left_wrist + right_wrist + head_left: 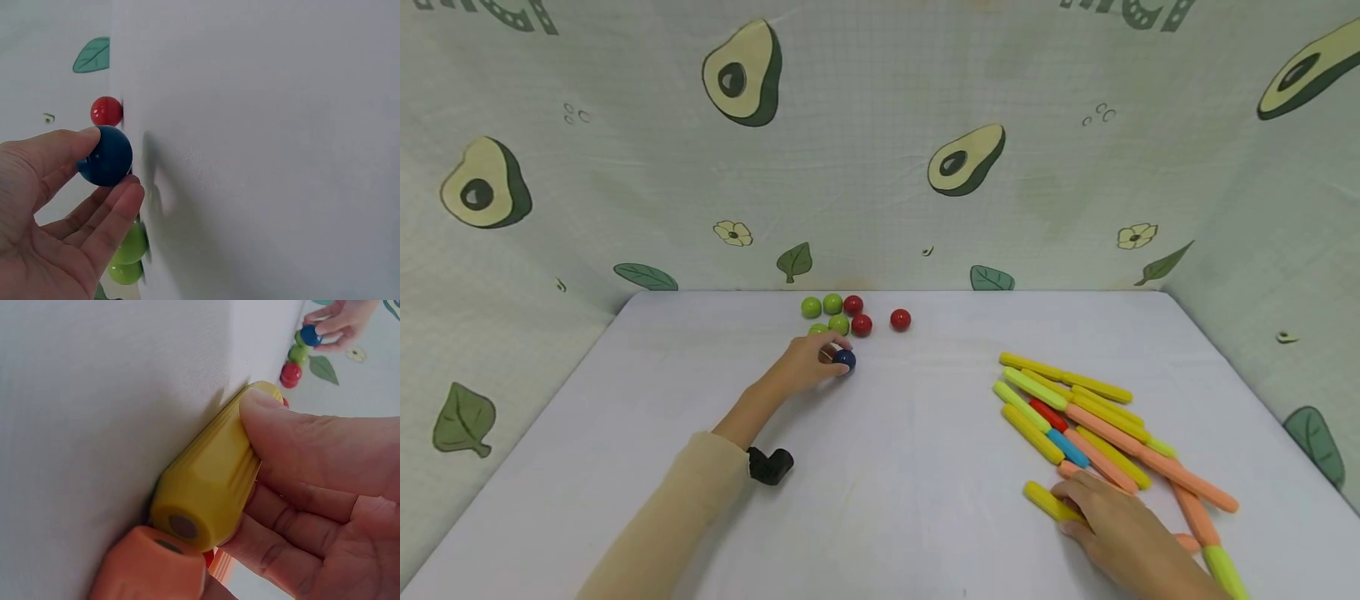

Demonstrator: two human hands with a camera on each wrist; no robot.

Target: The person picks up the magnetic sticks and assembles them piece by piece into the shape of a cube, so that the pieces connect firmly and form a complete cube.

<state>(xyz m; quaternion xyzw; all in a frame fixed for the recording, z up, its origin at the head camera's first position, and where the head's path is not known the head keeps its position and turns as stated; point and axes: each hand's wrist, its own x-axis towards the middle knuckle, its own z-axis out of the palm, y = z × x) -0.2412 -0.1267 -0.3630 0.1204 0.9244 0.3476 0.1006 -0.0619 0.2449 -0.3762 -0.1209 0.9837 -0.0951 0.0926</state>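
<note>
A dark blue ball [845, 360] is pinched between the thumb and fingers of my left hand [808, 362]. In the left wrist view the same blue ball [107, 156] appears just off the white table, beside its shadow. Green balls [832, 303] and red balls [862, 325] lie just beyond that hand. My right hand [1116, 529] grips a short yellow stick [1045, 500] with thumb and fingers. The right wrist view shows the end of this yellow stick [194, 506] against an orange stick [153, 569]; whether they are joined I cannot tell.
A loose pile of yellow, lime, orange, red and blue sticks [1105, 425] spreads over the right side of the white table [917, 467]. A single red ball [900, 319] lies right of the other balls. Behind hangs a cloth backdrop [865, 150] with avocado prints.
</note>
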